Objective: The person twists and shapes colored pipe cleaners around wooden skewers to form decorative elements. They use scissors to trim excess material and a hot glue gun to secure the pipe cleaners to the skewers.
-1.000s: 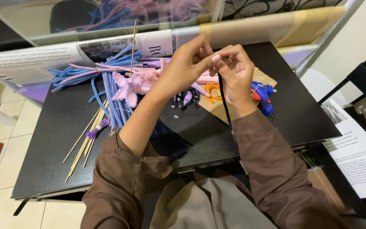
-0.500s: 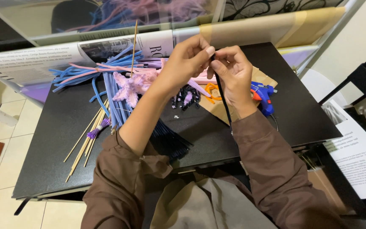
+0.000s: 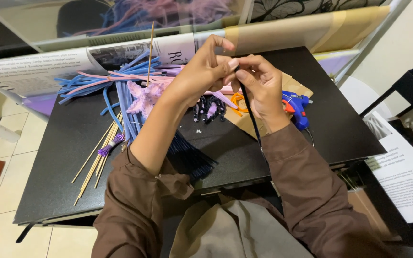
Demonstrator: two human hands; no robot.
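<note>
Above a black table (image 3: 340, 129), the left hand (image 3: 201, 76) and right hand (image 3: 261, 91) meet, fingertips pinching the top of a dark pipe cleaner (image 3: 250, 117) that hangs toward the right sleeve. Blue and pink pipe cleaners (image 3: 115, 83), bamboo skewers (image 3: 94, 160) and a blue glue gun (image 3: 298, 107) lie below.

1. Left hand (image 3: 206, 71): raised in front of the chest, palm turned inward, fingers curled, thumb and forefinger pinched together at the tips.
2. Right hand (image 3: 259, 83): raised level with the left, back of the hand toward the camera, thumb and forefinger pinched, fingertips touching those of the left hand.
3. Left forearm: bare from wrist to elbow, angled up and to the right; brown sleeve pushed back and bunched at the elbow.
4. Right forearm: covered by a brown sleeve down to the wrist, angled up and to the left.
5. Both elbows: bent and held low, close to the torso.
</note>
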